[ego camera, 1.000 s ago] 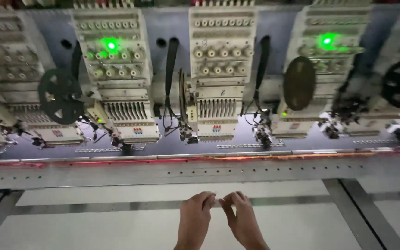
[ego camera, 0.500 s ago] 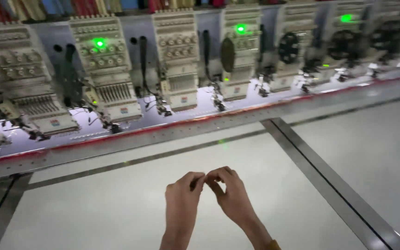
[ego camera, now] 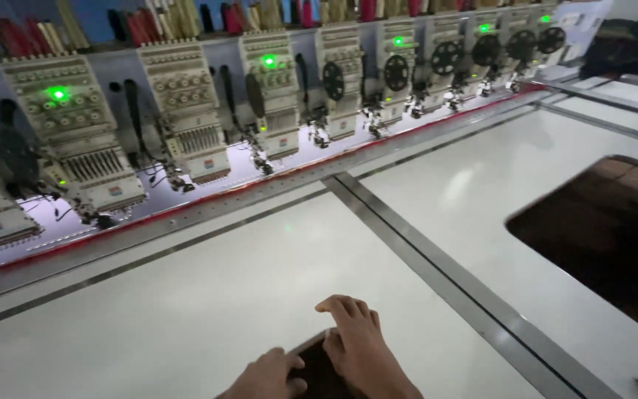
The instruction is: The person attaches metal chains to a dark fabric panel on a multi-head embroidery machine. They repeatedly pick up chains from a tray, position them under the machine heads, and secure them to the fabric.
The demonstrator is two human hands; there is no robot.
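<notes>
Resting low at the frame's bottom edge, both hands have dropped from their raised fingertip pinch onto a dark flat object, possibly a phone. Left hand grips its near side; right hand covers its top edge. It lies on the white bench, before the embroidery heads.

An embroidery factory floor is showing; a row of embroidery heads is running along a white table; thread cones are standing above.

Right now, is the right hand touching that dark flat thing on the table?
Touching. The head view shows the right hand lying on the dark flat thing, fingers curled over its top edge.
</notes>
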